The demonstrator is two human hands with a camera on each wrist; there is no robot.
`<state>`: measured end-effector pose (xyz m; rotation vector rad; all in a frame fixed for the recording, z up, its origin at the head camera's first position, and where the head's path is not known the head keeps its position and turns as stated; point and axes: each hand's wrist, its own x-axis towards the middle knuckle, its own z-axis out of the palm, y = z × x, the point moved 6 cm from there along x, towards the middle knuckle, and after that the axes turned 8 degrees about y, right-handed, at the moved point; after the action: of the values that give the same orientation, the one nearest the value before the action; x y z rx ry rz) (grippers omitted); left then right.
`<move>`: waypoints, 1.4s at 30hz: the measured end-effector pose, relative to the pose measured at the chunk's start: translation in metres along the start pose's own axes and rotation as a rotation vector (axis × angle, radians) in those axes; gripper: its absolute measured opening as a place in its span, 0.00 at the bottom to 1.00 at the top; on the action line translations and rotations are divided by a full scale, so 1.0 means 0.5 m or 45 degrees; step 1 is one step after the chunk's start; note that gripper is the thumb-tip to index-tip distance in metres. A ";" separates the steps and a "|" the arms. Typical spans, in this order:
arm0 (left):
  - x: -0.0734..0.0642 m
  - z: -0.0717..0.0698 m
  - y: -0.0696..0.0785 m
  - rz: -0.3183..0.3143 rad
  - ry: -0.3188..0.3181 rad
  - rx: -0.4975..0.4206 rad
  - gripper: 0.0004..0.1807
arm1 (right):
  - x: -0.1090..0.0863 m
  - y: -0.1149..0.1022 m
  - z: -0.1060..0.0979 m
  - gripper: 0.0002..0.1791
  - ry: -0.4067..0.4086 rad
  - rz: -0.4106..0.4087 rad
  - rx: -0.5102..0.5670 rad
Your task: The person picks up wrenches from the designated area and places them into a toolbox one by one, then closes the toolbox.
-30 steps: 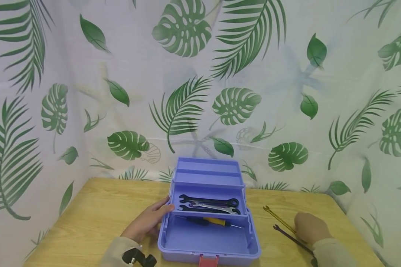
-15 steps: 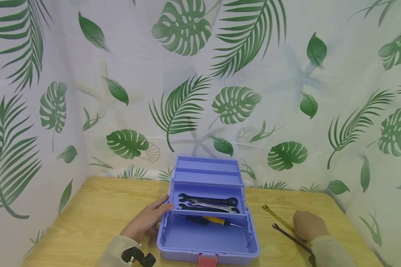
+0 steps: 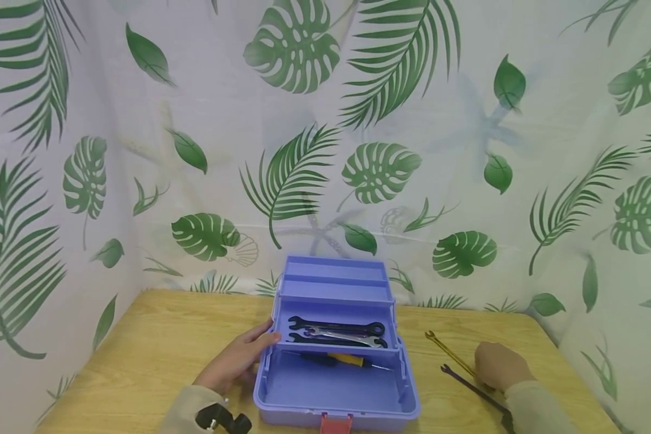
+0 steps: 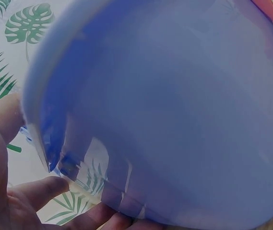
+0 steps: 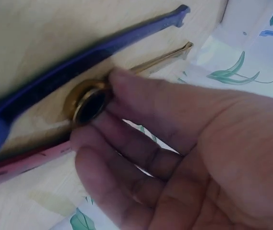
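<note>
An opened blue-purple toolbox (image 3: 336, 392) stands on the table, its tiers stepped up behind the bottom compartment. At its left side my left hand (image 3: 237, 360) grips the tray's edge, thumb on the front; the left wrist view has the box wall (image 4: 165, 115) filling most of it. Black wrenches and a silver wrench (image 3: 349, 337) lie in the middle tray, above a yellow-and-black screwdriver (image 3: 347, 360). Right of the box, my right hand (image 3: 501, 366) pinches the ring end of a gold combination wrench (image 5: 81, 98). Beside it lies a dark purple wrench (image 5: 78, 64).
A red latch (image 3: 336, 424) hangs at the toolbox's front. In the right wrist view a long red piece (image 5: 26, 165) lies past the purple wrench. The wooden table (image 3: 168, 325) meets a leaf-patterned curtain (image 3: 325, 199) behind the box.
</note>
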<state>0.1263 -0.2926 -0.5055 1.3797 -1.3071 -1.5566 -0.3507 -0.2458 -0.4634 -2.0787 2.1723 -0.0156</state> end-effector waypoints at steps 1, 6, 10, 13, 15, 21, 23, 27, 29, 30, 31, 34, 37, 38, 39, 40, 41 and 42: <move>0.000 0.001 -0.001 0.001 -0.003 -0.003 0.45 | -0.003 0.004 0.002 0.12 -0.015 0.009 0.025; 0.003 0.004 -0.003 0.007 -0.024 -0.002 0.45 | -0.019 0.018 0.004 0.08 -0.021 0.016 0.073; 0.006 0.000 -0.003 0.001 -0.017 0.020 0.46 | -0.017 0.015 0.001 0.08 -0.005 0.042 0.096; 0.007 -0.004 -0.004 -0.006 -0.017 0.010 0.46 | -0.014 0.013 0.000 0.11 -0.016 0.120 0.157; 0.008 -0.006 -0.004 -0.006 -0.020 0.005 0.47 | -0.013 0.009 -0.006 0.12 0.027 0.145 0.210; 0.011 -0.009 -0.004 -0.017 -0.010 0.010 0.47 | -0.014 -0.016 -0.042 0.13 0.306 0.125 0.319; 0.011 -0.009 -0.003 -0.015 -0.006 0.008 0.47 | -0.015 -0.028 -0.049 0.13 0.355 0.116 0.353; 0.011 -0.009 0.001 -0.003 -0.009 -0.001 0.46 | -0.022 -0.042 -0.048 0.11 0.365 0.136 0.358; 0.010 -0.009 0.001 -0.001 -0.011 0.000 0.46 | -0.026 -0.043 -0.044 0.10 0.334 0.174 0.344; 0.010 -0.009 0.001 -0.001 -0.011 0.000 0.46 | -0.028 -0.042 -0.041 0.10 0.322 0.189 0.334; 0.010 -0.009 0.001 -0.002 -0.011 0.000 0.46 | -0.030 -0.041 -0.038 0.10 0.302 0.211 0.332; 0.009 -0.008 0.001 0.001 -0.010 0.002 0.45 | -0.032 -0.038 -0.026 0.12 0.249 0.258 0.337; 0.006 -0.006 0.000 0.002 -0.007 0.000 0.45 | -0.032 -0.038 -0.012 0.13 0.217 0.275 0.354; 0.006 -0.005 0.000 0.001 -0.004 0.001 0.45 | -0.031 -0.038 -0.010 0.12 0.223 0.279 0.353; 0.005 -0.005 0.000 0.000 -0.002 0.002 0.45 | -0.031 -0.038 -0.009 0.11 0.228 0.277 0.347; 0.004 -0.005 -0.001 -0.001 0.002 0.005 0.46 | -0.031 -0.039 -0.009 0.10 0.245 0.272 0.335; 0.004 -0.005 -0.001 -0.003 0.003 0.004 0.46 | -0.030 -0.039 -0.011 0.10 0.268 0.265 0.316; 0.003 -0.005 -0.001 -0.003 0.004 0.002 0.45 | -0.030 -0.039 -0.013 0.10 0.291 0.264 0.302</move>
<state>0.1282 -0.2945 -0.5064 1.3844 -1.3055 -1.5545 -0.3315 -0.2324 -0.4534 -1.7911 2.3690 -0.4862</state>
